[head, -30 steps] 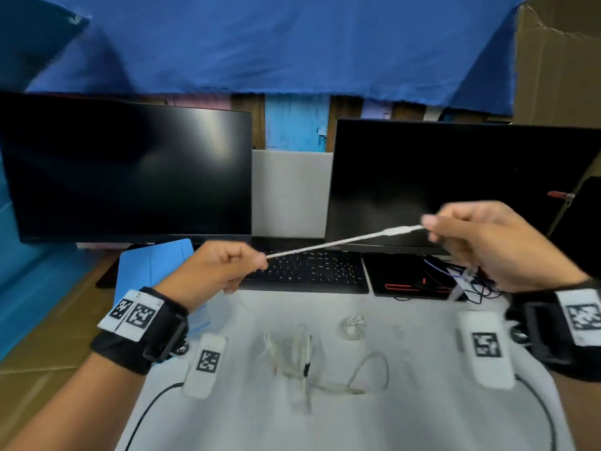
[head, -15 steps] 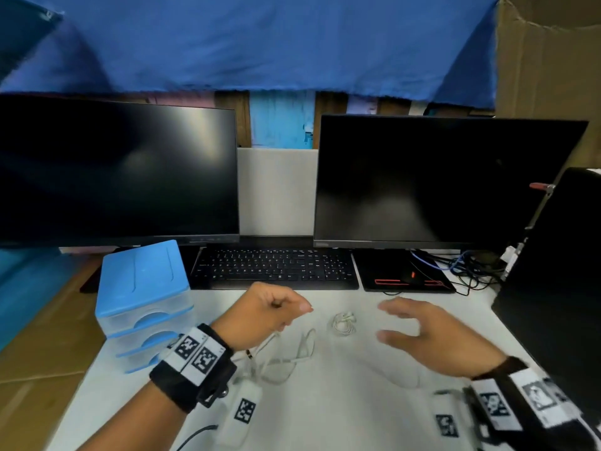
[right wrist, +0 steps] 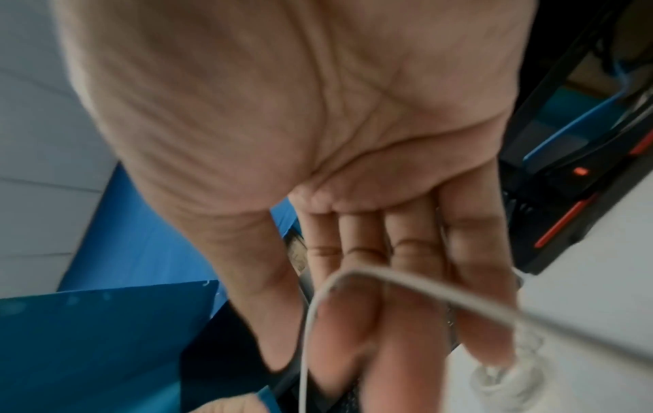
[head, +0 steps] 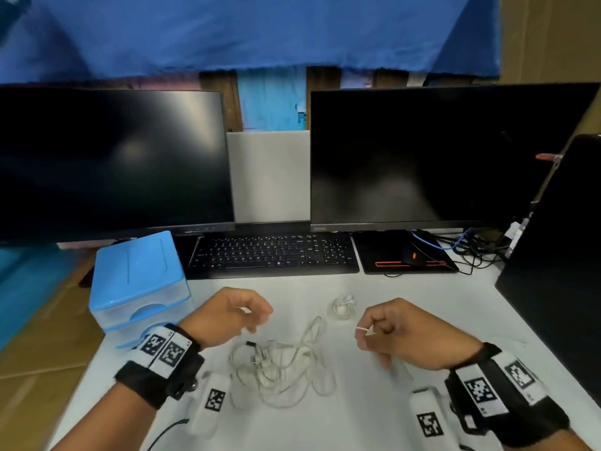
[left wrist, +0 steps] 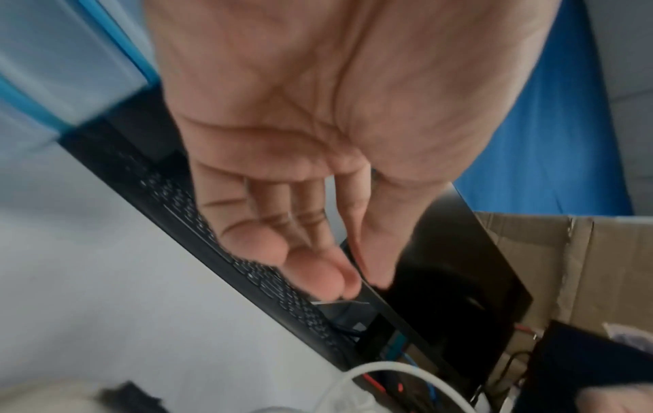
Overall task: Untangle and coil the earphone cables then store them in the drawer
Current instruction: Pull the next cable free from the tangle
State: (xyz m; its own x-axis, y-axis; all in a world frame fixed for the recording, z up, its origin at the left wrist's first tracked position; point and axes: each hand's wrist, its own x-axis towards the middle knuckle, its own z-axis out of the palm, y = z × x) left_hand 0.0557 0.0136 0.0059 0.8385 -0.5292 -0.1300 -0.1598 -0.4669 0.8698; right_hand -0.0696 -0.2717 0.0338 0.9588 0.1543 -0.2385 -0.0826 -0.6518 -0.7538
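Note:
A tangled white earphone cable lies on the white table between my hands. My right hand hovers to its right and pinches a strand of white cable; in the right wrist view that strand loops across my fingers. My left hand hangs just above the tangle's left side, fingers loosely bent, palm empty. A small coiled earphone rests behind the tangle. The blue drawer unit stands at the left, its drawers pushed in.
A black keyboard, two dark monitors and a mouse on a black pad fill the back. A black panel borders the right edge. Two white tagged blocks lie near my wrists.
A second ago both hands held a cable stretched taut in the air. They have dropped to the table; the left hand let go and the right now pinches a strand.

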